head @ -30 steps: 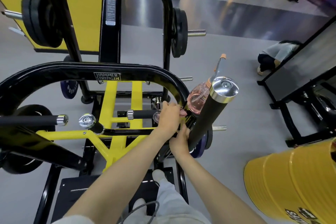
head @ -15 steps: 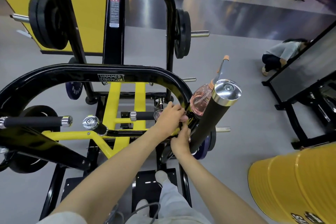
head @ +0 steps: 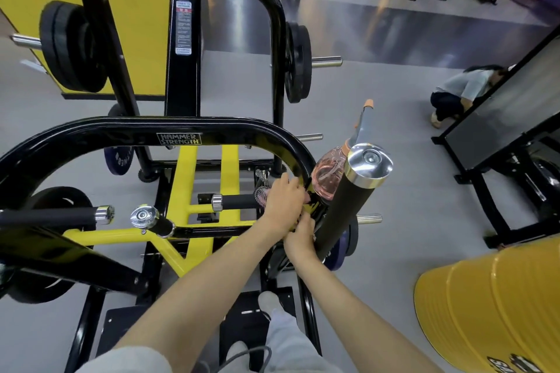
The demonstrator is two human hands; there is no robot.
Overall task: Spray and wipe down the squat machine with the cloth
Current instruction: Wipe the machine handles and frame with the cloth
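Laying the left hand (head: 283,204) knuckles-up on the squat machine (head: 178,139), right where its curved black top bar bends downward. Bending the fingers over the far side of that bar, out of sight, so not being able to tell whether gripping the bar, pinching something or merely pressing. Tucking the right hand (head: 300,241) just beneath the left one, touching it, against the same black frame. Hiding its fingertips under the left hand too, so again not being able to tell tight from loose.

Seeing the spray bottle (head: 327,175), pink and see-through, just beyond the left hand's fingertips, between the bent bar and the padded handle (head: 348,206), with its grey trigger head and orange tip pointing up and away from both hands. Not being able to tell whether held or hung there. Finding the padded handle immediately to the right of both hands, slanting upward to a chrome cap.

Not making out the cloth for certain: catching only a fleck of pink at the left fingertips and a silvery mesh patch (head: 261,192) just to the left of the left hand. Leaving a yellow drum (head: 485,306) well off to the right of the right forearm, and a crouching person (head: 457,89) far beyond the right hand.
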